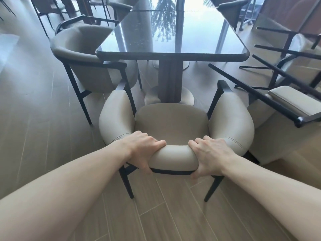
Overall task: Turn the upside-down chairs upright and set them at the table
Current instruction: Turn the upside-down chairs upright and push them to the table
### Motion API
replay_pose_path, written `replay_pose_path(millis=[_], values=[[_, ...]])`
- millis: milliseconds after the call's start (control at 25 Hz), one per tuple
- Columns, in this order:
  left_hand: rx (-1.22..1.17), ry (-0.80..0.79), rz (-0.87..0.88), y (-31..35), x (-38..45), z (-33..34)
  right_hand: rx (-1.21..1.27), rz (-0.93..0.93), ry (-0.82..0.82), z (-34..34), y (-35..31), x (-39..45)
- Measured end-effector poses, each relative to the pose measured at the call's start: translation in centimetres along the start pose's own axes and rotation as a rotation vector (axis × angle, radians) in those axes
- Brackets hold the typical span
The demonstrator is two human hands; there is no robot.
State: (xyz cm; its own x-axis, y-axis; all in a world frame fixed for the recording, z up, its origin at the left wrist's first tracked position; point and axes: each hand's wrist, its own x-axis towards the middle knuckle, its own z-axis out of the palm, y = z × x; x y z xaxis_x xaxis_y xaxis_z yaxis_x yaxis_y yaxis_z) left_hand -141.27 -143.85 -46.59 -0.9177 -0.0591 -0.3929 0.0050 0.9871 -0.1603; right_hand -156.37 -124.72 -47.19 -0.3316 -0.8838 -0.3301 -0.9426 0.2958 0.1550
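Observation:
A beige padded chair with black legs stands upright on the floor, facing the near end of the glossy dark table. My left hand and my right hand both grip the top of its curved backrest, fingers over the front and thumbs under the back rail. A second beige chair stands upright at the table's left side. On the right, an overturned chair lies with its black legs pointing up and to the left, and another overturned chair lies behind it.
The table's pedestal base stands just past the held chair's seat. Wood-plank floor stretches to the left and below me. More chairs and tables stand at the far back left, and a dark chair at the table's far right.

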Motion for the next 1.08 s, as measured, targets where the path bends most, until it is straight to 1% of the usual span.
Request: replay_pose_path(millis=[360,680,1080], values=[[-0.026,-0.021,0.008,-5.7,3.7,-1.0,0.028,0.066,-0.018,-1.9,1.4,5.5],[-0.050,0.020,-0.016,-9.3,8.4,-2.1,0.044,0.048,-0.027,-3.4,4.7,10.2],[-0.064,-0.018,-0.051,-13.1,13.3,-3.8,0.029,0.007,-0.034,-5.1,9.0,15.9]])
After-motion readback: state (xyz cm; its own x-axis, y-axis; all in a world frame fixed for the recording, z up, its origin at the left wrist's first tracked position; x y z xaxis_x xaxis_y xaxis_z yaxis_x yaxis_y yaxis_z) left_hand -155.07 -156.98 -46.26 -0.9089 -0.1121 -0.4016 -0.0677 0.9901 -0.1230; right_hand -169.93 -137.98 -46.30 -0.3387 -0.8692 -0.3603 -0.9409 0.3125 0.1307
